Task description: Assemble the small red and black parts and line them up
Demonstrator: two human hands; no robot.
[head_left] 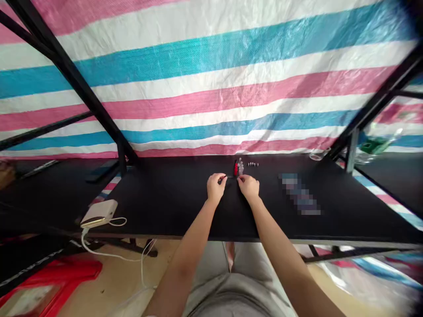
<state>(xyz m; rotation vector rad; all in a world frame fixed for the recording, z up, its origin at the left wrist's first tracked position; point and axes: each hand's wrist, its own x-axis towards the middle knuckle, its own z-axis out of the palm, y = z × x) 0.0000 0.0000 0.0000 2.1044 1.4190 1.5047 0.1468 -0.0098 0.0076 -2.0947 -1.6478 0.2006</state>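
Observation:
My left hand (216, 188) is over the black table, its thumb and fingertips pinched on a thin dark piece that is too small to name. Just to the right, my right hand (249, 186) has its fingertips pressed together at the near end of a cluster of small clear pieces (241, 166). Whatever these fingers hold is hidden. A small red and black item (235, 168) lies against the left side of the clear pieces, between and just beyond both hands. Further right is a short row of several small shiny pieces (253, 164).
A white box (99, 212) with a cable sits at the table's left front. A blurred-out flat item (300, 193) lies right of my hands. Beyond the black tabletop (165, 198) hangs a striped sheet (205, 97), with black frame bars at both sides. A green bottle (373, 145) is far right.

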